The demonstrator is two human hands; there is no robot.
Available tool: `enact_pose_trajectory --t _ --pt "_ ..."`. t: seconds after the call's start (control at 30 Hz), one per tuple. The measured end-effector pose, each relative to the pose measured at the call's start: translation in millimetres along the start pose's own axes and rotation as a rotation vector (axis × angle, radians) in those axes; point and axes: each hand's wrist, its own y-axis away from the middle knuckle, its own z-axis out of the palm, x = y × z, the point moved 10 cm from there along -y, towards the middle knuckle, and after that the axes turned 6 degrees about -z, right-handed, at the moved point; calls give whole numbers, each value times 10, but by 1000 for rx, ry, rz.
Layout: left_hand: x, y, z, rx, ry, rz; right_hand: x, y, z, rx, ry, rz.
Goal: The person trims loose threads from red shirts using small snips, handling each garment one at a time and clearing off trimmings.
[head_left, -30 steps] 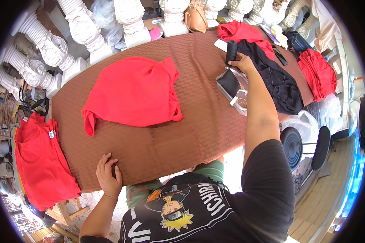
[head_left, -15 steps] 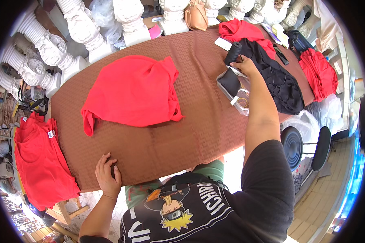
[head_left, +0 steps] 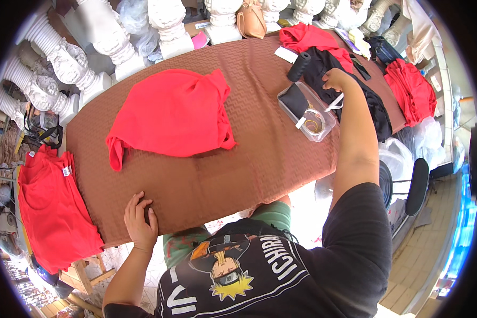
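Note:
My left hand (head_left: 141,218) rests at the near edge of the table with its fingers apart and nothing in them. At the far right, my right hand (head_left: 338,80) is above a piece of black cloth (head_left: 373,103), fingers curled together; what they hold, if anything, is hidden. A white strip (head_left: 335,102) shows just below that wrist, beside a clear plastic box (head_left: 327,127). Inside the box lie a black piece (head_left: 294,100) and some round rings or coils (head_left: 315,123). Next to the box lies a black thread spool (head_left: 299,67). A large red garment (head_left: 172,114) lies bunched mid-table.
Folded red garments (head_left: 58,206) hang over the left edge. More red cloth (head_left: 315,41) and a red pile (head_left: 412,91) lie at the far right. White ornate columns (head_left: 167,26) line the back, with a tan bag (head_left: 251,22) among them. A black stool (head_left: 417,185) stands at right.
My right hand has moved from the spool and box to the right, over the black cloth. The white strip has shifted right with it. My left hand stays put.

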Motion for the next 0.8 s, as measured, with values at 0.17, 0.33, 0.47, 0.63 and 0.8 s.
enact_pose_trajectory --t 0.17,0.33,0.47,0.63,0.8 --pt "2 7 -4 20 22 14 94 196 -353 -109 415 162" --pt "-98 52 11 55 27 -9 -1099 964 -509 241 -465 -371" --pt "-93 47 1 62 7 8 -2230 1467 426 72 -606 -483" --pt "-125 96 -38 90 57 14 -3081 1476 1224 44 -729 -366" --pt "-119 108 -63 114 82 46 -3652 1684 867 314 -1264 -526"
